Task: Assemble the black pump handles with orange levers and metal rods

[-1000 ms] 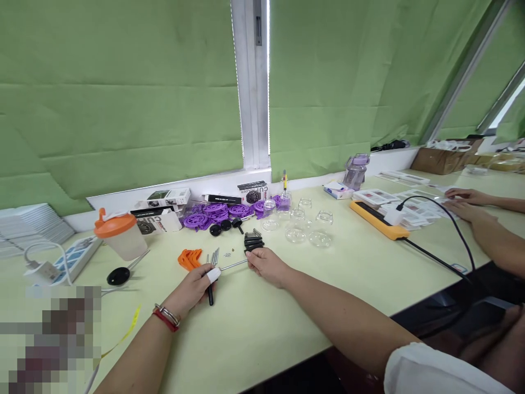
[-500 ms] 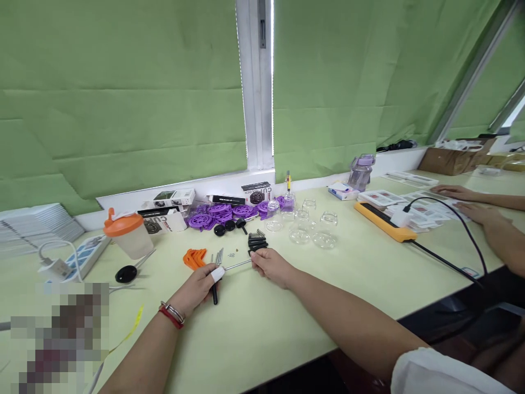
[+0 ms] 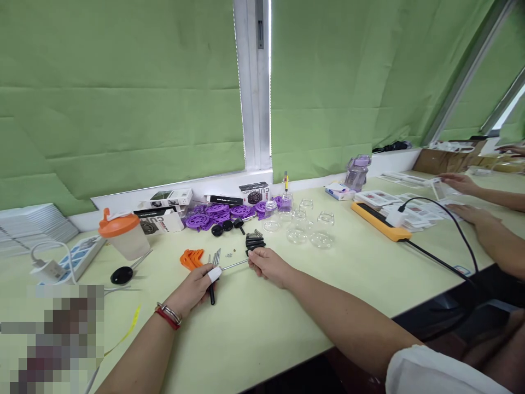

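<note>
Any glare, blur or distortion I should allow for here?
Head view: bright glare lines the gap beside the window post; head view: blocky pixels hide the lower left corner; head view: clear cups fade into the table; head view: slanted bar at right, perhaps lens stretch; head view: metal rod between left hand and right hand, fairly sharp.

Bare tabletop (image 3: 229,345) nearest me, free lane from right hand (image 3: 267,266) to yellow power strip (image 3: 378,221), metal rod (image 3: 235,265) barring gap to my left hand (image 3: 193,290), black parts (image 3: 255,242) (tight bunch) blocking ahead
</note>
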The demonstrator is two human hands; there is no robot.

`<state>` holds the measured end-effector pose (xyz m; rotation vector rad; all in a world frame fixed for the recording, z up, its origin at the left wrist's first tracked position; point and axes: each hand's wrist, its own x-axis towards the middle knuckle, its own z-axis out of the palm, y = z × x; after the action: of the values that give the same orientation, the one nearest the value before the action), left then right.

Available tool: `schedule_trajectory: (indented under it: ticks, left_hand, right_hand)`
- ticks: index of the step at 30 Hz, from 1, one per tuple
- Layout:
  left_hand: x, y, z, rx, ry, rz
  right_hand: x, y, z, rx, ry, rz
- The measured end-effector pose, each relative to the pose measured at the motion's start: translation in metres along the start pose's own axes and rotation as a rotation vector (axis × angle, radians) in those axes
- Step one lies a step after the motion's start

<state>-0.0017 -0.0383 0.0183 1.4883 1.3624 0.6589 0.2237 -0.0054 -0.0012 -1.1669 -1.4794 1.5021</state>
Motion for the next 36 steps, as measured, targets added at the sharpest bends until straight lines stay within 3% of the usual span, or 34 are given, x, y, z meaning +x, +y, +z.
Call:
schedule_trajectory:
  ticks: [10,21,27,30,33,36]
  left_hand:
    - [0.001,-0.002,0.0,0.002,-0.001,0.009]
    - [-0.001,0.002,0.003,0.038,0.036,0.016]
    - [-0.001,0.0,0.002,-0.002,0.038,0.028]
    - [-0.002,0.004,0.002,-0.106,0.168,0.105]
    - [-0.003,0.009,0.004,-0.187,0.325,0.215]
    - [-0.002,0.01,0.008,-0.184,0.381,0.288]
  right_hand:
    - [0.001,0.002,0.002,0.041,-0.01,-0.055]
    - [0.018,0.024,0.003,-0.127,0.081,-0.129]
    - [0.013,0.019,0.002,-0.107,0.123,-0.167]
    - [-0.003,0.008,0.006,-0.222,0.179,-0.289]
    - [-0.022,-0.003,0.021,-0.514,0.049,-0.38]
    - [-0.031,-0.011,0.042,-0.766,-0.037,-0.435]
